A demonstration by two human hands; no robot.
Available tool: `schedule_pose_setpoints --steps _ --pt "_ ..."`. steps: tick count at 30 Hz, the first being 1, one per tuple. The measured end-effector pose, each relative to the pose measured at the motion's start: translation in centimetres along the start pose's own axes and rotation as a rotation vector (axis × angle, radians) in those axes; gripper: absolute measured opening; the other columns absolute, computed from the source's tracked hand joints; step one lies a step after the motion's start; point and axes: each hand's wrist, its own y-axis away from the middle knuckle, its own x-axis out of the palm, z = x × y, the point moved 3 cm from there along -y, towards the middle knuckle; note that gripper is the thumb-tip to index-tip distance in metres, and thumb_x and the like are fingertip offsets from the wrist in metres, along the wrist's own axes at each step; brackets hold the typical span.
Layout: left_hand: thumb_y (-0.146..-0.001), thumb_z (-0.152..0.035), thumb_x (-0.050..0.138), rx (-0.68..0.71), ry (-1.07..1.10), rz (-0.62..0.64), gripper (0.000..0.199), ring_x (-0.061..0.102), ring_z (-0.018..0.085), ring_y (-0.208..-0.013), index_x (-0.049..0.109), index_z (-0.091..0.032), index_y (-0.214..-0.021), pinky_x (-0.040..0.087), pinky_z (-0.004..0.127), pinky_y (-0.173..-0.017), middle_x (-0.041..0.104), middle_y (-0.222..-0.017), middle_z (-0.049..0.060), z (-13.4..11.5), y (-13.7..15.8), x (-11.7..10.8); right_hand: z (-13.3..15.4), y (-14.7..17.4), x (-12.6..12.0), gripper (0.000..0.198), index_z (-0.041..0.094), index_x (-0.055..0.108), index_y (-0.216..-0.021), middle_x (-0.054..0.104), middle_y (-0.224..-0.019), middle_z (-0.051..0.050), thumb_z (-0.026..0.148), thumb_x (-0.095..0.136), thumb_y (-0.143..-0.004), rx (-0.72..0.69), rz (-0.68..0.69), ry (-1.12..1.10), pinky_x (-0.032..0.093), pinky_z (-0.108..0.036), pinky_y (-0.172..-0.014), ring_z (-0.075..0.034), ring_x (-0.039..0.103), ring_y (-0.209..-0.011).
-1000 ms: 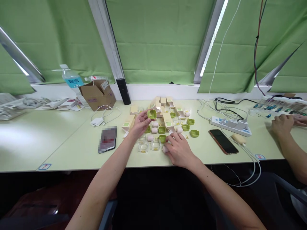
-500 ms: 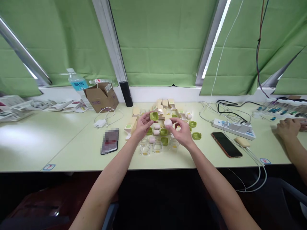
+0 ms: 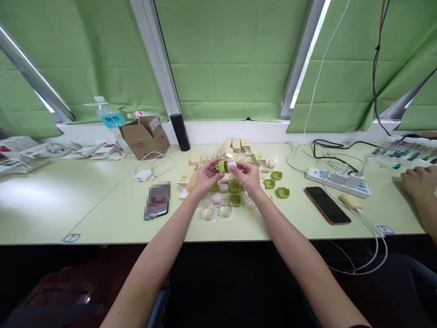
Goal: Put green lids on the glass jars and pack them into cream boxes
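Observation:
My left hand (image 3: pixel 207 176) is closed on a small green square cup (image 3: pixel 223 166), tilted with its opening to the right. Between the fingers of my right hand (image 3: pixel 248 176) is a small pale pink rounded piece (image 3: pixel 231 165), touching or partly inside the mouth of the cup; which of these, I cannot tell. Below the hands lie more green cups (image 3: pixel 235 200), pale pink pieces (image 3: pixel 217 198) and clear square containers (image 3: pixel 226 209). Further green cups (image 3: pixel 282 193) lie to the right of my right hand.
Small cream boxes (image 3: pixel 186 180) lie behind and left. A phone (image 3: pixel 327 205), a power strip (image 3: pixel 337 181) and cables are at right, with another person's hand (image 3: pixel 419 182) beyond. A second phone (image 3: pixel 157 200), a charger (image 3: pixel 143 175), a cardboard box (image 3: pixel 145 138) and a black cylinder (image 3: pixel 180 132) are at left.
My right hand has brought the pink piece leftward to the green cup. The cup has turned so that its opening faces the piece. The view has shifted slightly.

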Motion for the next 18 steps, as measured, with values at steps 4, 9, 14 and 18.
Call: schedule_pose_setpoints --steps 4,9,14,18 --pt "-0.073 -0.039 0.094 -0.001 -0.027 0.025 0.060 0.072 0.027 -0.115 0.070 -0.017 -0.124 0.057 0.041 -0.103 0.074 -0.126 0.015 -0.44 0.11 0.46 0.20 0.24 -0.16 0.049 0.022 0.083 -0.089 0.082 -0.089 -0.007 0.068 0.083 -0.072 0.002 0.018 0.018 0.059 -0.036 -0.073 -0.025 0.074 -0.080" --pt "-0.074 -0.040 0.092 -0.008 -0.079 0.024 0.060 0.071 0.028 -0.117 0.069 -0.017 -0.124 0.056 0.043 -0.103 0.072 -0.130 0.016 -0.61 0.16 0.61 0.56 0.39 -0.03 0.047 0.021 0.083 -0.087 0.081 -0.085 -0.006 0.066 0.083 -0.073 -0.008 0.037 0.041 0.057 -0.035 -0.071 -0.023 0.072 -0.076" --pt "-0.074 -0.039 0.091 0.005 -0.150 0.021 0.057 0.071 0.028 -0.115 0.068 -0.018 -0.122 0.057 0.043 -0.100 0.072 -0.129 0.014 -0.69 0.18 0.68 0.81 0.53 0.00 0.048 0.020 0.083 -0.086 0.081 -0.085 -0.007 0.067 0.082 -0.072 -0.003 -0.010 0.062 0.057 -0.036 -0.072 -0.024 0.072 -0.076" --pt "-0.073 -0.037 0.090 0.046 -0.204 0.013 0.055 0.071 0.027 -0.112 0.068 -0.019 -0.121 0.057 0.043 -0.100 0.073 -0.124 0.012 -0.74 0.19 0.81 0.98 0.67 0.04 0.047 0.020 0.083 -0.086 0.082 -0.088 -0.008 0.065 0.082 -0.073 -0.027 -0.032 0.075 0.057 -0.036 -0.074 -0.023 0.071 -0.078"
